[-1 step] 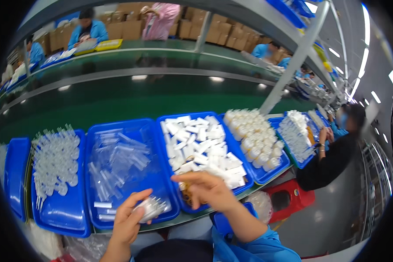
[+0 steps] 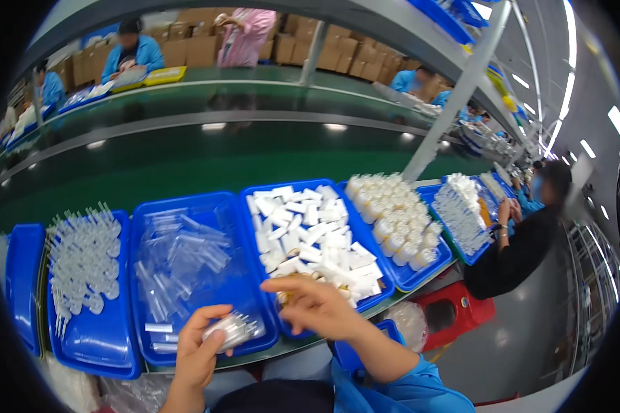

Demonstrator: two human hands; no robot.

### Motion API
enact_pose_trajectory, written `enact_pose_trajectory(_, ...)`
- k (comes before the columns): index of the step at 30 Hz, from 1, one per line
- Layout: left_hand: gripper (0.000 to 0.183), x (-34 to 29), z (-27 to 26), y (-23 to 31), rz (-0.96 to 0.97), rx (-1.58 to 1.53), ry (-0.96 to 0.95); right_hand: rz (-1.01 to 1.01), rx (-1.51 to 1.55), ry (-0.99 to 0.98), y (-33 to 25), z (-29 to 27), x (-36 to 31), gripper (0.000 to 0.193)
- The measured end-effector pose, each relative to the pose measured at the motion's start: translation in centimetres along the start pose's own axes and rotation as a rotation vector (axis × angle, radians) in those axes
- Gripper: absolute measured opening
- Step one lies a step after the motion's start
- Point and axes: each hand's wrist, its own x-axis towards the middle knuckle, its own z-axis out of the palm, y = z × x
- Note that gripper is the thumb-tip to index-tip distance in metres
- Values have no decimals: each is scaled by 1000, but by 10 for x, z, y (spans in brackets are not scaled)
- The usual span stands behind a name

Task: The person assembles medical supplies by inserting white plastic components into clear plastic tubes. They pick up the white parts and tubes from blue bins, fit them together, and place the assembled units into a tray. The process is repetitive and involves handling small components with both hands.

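On my remote feed, I identify a factory assembly hall: a long green work surface (image 2: 275,153), blue trays (image 2: 96,354) of sorted small parts (image 2: 348,258), blue-jacketed workers (image 2: 147,54), stacked cardboard boxes (image 2: 334,51) and overhead strip lights (image 2: 570,58).

Room over green surface (image 2: 186,155); slanted post (image 2: 452,103) beyond right hand (image 2: 322,304).

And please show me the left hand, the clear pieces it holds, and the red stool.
Left hand (image 2: 197,350): head view, middle of the hand.
Clear pieces (image 2: 235,332): head view, middle of the bundle.
Red stool (image 2: 474,316): head view, right part.
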Motion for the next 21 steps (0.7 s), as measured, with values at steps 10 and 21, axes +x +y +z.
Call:
enact_pose_trajectory(10, 39, 2, 1, -11, 3, -418, -206, -267, -647, -222, 20, 29, 14, 54)
enact_pose_trajectory(21, 47, -6, 3, -21, 420, -711, -263, -274, 1114, -453, 61, 67, -17, 43)
